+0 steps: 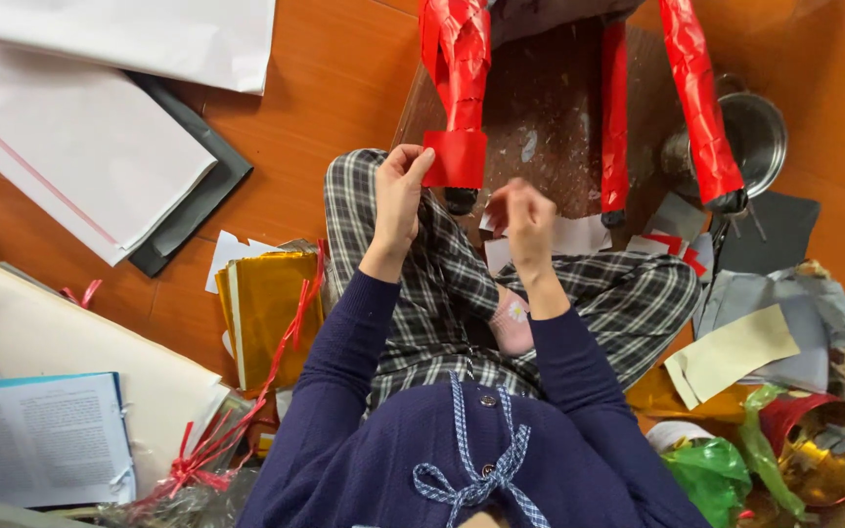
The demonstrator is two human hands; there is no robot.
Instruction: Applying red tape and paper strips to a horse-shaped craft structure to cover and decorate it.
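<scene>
Left hand (398,196) pinches red paper strip (456,158) at wrapped stool leg (460,59), frame centre-top; right hand (528,217) curled, empty; legs mostly covered.

Two hands show, the left hand (398,200) pinching one red paper strip (455,158) and the right hand (528,220) with curled fingers beside it. Three red-wrapped legs stand on the brown board (540,117): a thick left leg (457,59), a thin middle leg (615,108) and a slanted right leg (698,98) (each with a dark foot). On the orange floor (325,68) lie one open book (41,440) at the bottom left corner, one gold foil packet (261,303), one steel bowl (750,132), one red and gold tin (823,445) and one green plastic bag (711,469).
</scene>
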